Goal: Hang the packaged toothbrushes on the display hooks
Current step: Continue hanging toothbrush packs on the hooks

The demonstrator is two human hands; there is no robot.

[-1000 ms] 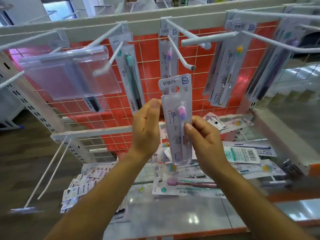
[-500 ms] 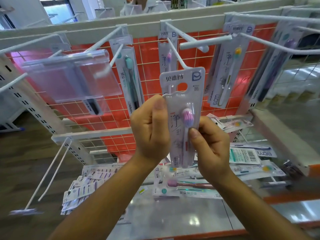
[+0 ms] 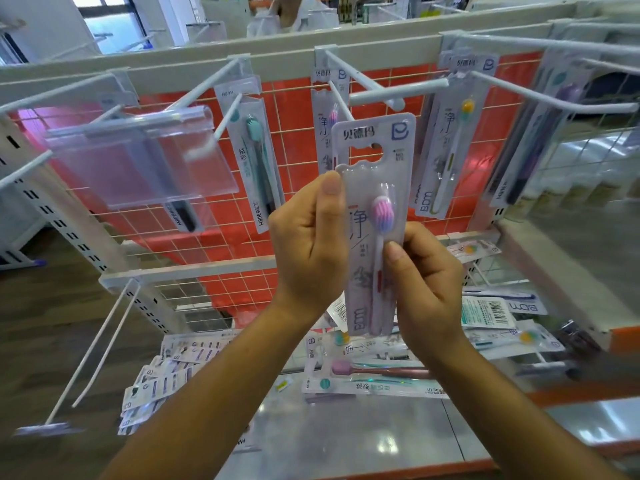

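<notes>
toothbrush pack (image 3: 372, 216) is held upright by both hands in front of the display rack, its top tilted a little to the right. it has a white card with a blue logo, and a clear blister over a brush with a pink and purple head. the hanging hole (image 3: 367, 155) near the top of the card is not on any hook; red shows through it. the left hand (image 3: 308, 251) grips the left edge of the pack, with the thumb on the front and the fingers behind. the right hand (image 3: 429, 285) pinches the lower right part, with the thumb pressed on the blister at the neck of the brush and the other fingers curled behind.

just above the top edge of the pack, the thin middle hook (image 3: 341, 98) comes out from the rack and carries another pack of the same kind (image 3: 323, 133). to the left hangs a teal brush pack (image 3: 256, 157), and further left a clear label holder (image 3: 138, 157). to the right hangs a yellow-headed brush pack (image 3: 450, 143). behind them is a red grid panel (image 3: 298, 168). on the shelf (image 3: 363, 438) below the hands lie loose packs (image 3: 381, 382), some overlapping.
</notes>
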